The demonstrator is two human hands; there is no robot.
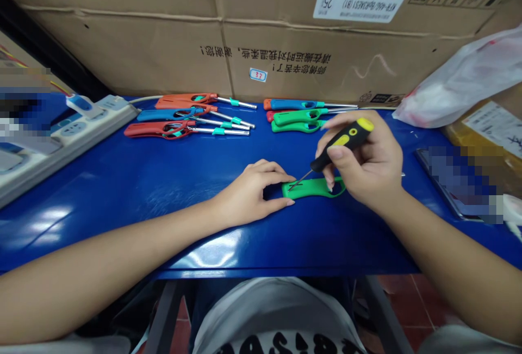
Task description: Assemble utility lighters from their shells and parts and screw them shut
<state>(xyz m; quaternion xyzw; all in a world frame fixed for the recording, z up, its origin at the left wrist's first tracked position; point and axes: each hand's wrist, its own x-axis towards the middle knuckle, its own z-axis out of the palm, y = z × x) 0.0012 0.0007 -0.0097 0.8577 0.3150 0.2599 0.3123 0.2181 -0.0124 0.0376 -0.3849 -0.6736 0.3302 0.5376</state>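
A green gas lighter (312, 187) lies flat on the blue table (122, 207), its handle end pointing left. My left hand (261, 188) pinches that end between thumb and fingers. In my right hand (367, 163) is a screwdriver (346, 142) with a black and yellow handle, held at a slant. Its thin tip rests at the slot near the lighter's left end. The lighter's right part, past the trigger opening, is partly hidden behind my right hand.
Several lighters, including a red one (159, 129), lie at the back left; more, including a blue one (291, 104), lie back right. A power strip (81, 125) runs along the left. A large cardboard box (163, 55) stands behind. A phone (444, 180) and plastic bag (460, 82) are right.
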